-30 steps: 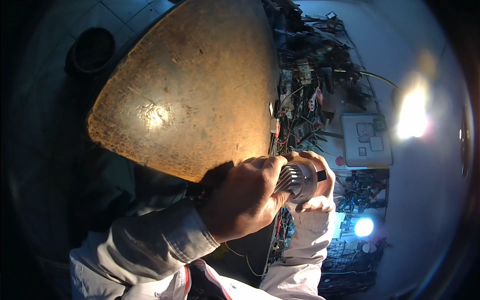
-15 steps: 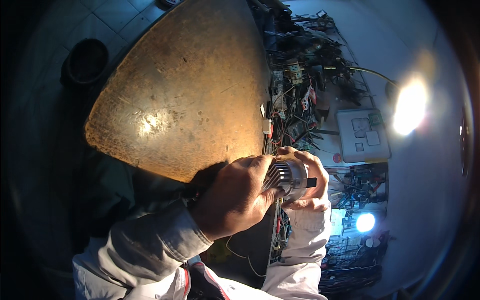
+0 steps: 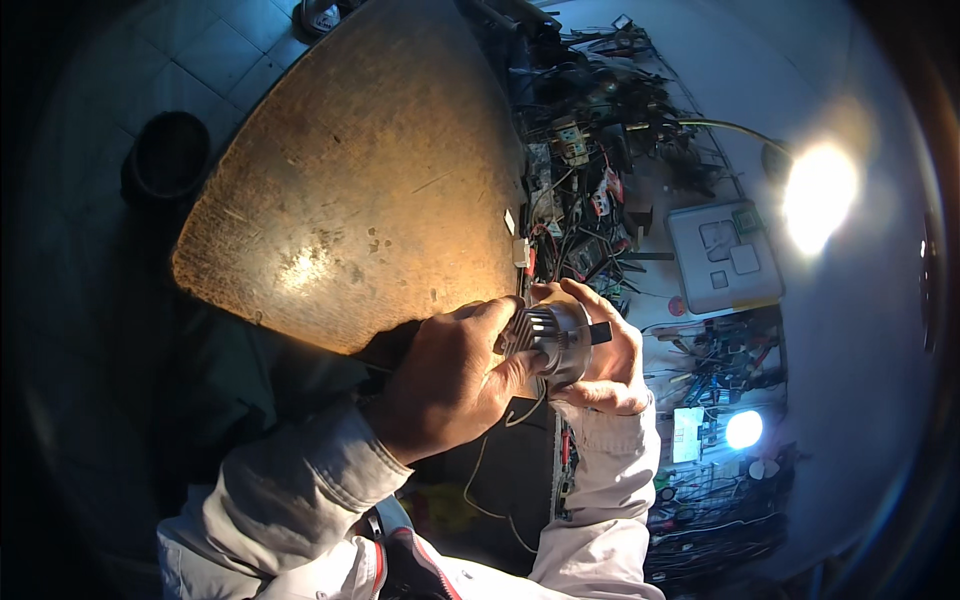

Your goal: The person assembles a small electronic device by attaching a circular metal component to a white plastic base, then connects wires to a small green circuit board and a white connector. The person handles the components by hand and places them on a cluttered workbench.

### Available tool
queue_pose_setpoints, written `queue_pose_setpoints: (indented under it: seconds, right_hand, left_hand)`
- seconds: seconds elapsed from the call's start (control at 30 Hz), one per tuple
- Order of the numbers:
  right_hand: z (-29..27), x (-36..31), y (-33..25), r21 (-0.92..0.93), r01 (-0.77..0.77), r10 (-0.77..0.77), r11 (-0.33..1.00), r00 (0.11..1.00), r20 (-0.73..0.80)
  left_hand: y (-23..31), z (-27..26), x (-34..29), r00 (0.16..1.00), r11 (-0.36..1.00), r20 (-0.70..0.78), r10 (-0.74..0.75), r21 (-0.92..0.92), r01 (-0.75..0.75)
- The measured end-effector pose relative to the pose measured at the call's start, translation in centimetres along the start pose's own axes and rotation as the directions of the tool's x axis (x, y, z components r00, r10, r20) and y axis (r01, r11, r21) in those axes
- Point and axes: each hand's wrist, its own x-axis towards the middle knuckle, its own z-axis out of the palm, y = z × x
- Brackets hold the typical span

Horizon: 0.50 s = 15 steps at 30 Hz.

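Note:
Both my hands hold a round silver downlight with a ribbed metal heat sink at its left end and a black tab on its right side. My left hand closes over the ribbed end, thumb and fingers pressed on the fins. Around the wider rim curl the fingers of my right hand, gripping it from the right. The downlight is tilted on its side near the table edge. Below it hangs a thin pale wire; whether it joins the downlight I cannot tell.
A worn brown wooden table lies to the left. Cables and electronic parts are heaped along its right side, beside a pale flat case. A bright lamp and a smaller light shine at right. A dark bucket stands on the floor.
My hands and the downlight sit slightly further left and higher in view. The grip looks the same, and the pale wire now shows below the downlight.

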Motion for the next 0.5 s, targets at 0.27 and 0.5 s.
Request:
queue_pose_setpoints:
  seconds: [0.27,0.5]
  right_hand:
    - [-0.27,0.24,0.4,-0.158,0.098,-0.095,0.983,0.995,0.027]
    - [-0.81,0.35,0.09,-0.398,0.199,-0.176,0.896,0.98,0.093]
  left_hand:
    - [-0.2,-0.27,0.09,1.0,1.0,0.03,-0.004,0.011,0.004]
    - [-0.23,-0.06,-0.18,1.0,0.999,0.008,-0.014,0.033,0.014]
